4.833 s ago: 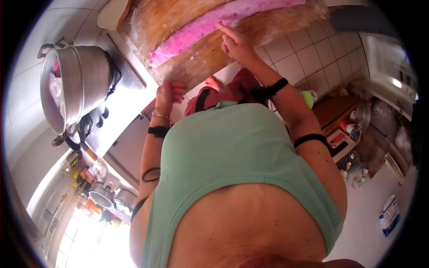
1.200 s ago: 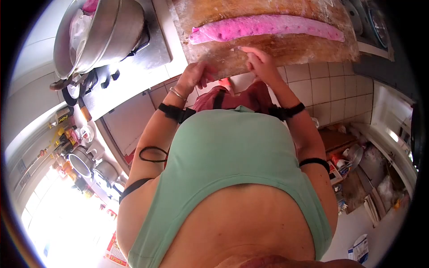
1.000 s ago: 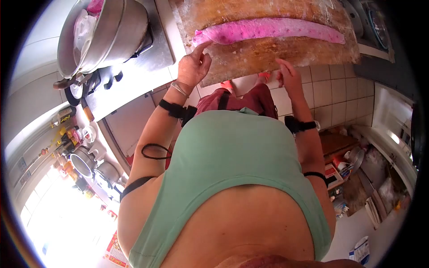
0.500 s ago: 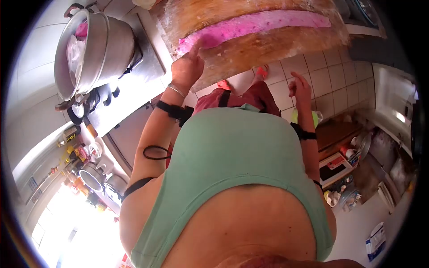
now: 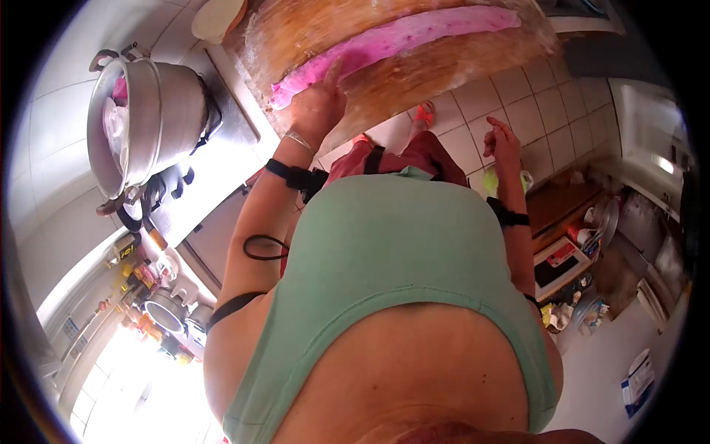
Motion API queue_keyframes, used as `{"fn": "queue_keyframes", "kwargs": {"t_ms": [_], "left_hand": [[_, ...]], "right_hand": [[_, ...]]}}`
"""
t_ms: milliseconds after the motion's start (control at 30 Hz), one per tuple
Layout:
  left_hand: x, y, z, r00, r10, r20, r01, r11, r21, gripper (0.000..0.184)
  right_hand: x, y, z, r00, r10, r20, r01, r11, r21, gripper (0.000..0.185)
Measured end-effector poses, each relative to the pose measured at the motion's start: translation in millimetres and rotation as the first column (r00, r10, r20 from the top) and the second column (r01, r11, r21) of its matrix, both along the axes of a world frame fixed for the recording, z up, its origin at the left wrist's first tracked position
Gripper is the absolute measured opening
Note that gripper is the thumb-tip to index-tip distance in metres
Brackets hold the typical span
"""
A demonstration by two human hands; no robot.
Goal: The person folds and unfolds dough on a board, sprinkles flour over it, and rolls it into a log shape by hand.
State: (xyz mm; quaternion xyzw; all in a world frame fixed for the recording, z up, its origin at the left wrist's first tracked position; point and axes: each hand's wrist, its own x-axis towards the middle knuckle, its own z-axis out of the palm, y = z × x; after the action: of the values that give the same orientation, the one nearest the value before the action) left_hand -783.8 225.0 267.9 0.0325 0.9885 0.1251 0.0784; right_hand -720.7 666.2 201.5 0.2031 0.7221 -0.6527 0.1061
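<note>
A long flat strip of pink dough (image 5: 414, 35) with darker spots lies across a floured wooden board (image 5: 436, 66) at the top of the head view. My left hand (image 5: 319, 107) is over the strip's left part, its index finger stretched onto the dough and the other fingers curled. It grasps nothing that I can see. My right hand (image 5: 504, 144) hangs in the air to the right, off the board's near edge, fingers loosely bent and apart, holding nothing.
On the left, a large metal pot (image 5: 166, 111) with pink and white contents stands on the stove (image 5: 196, 200). A pale round piece (image 5: 218, 18) sits beyond the board's left corner. Shelves with household items (image 5: 569, 259) stand at right, above tiled floor (image 5: 532, 111).
My left index finger has moved a little rightward along the strip, away from its left end. The whole view has shifted slightly. My right hand stays raised at the side.
</note>
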Motion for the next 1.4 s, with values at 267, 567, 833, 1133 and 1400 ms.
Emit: {"fn": "queue_keyframes", "kwargs": {"t_ms": [267,567,833,1133,1400], "left_hand": [[-12,22,-2,0.997,-0.032,-0.076,0.035,0.999,0.032,0.063],[-39,57,4,0.994,-0.072,-0.087,0.073,0.997,0.009,0.061],[-65,79,-5,0.983,-0.141,-0.114,0.148,0.988,0.051,0.064],[-81,106,14,0.990,-0.128,-0.063,0.133,0.987,0.092,0.059],[-106,131,13,0.980,-0.192,-0.051,0.196,0.977,0.080,0.054]], "right_hand": [[-12,36,0,0.993,-0.105,0.055,0.106,0.994,-0.020,0.034],[-29,66,-5,0.996,-0.077,-0.038,0.075,0.996,-0.051,0.036],[-44,82,-2,0.987,-0.147,0.058,0.150,0.987,-0.051,0.036],[-58,102,-5,0.983,-0.171,0.065,0.172,0.985,-0.008,0.034],[-62,125,-21,0.976,-0.215,0.039,0.217,0.973,-0.082,0.034]]}}
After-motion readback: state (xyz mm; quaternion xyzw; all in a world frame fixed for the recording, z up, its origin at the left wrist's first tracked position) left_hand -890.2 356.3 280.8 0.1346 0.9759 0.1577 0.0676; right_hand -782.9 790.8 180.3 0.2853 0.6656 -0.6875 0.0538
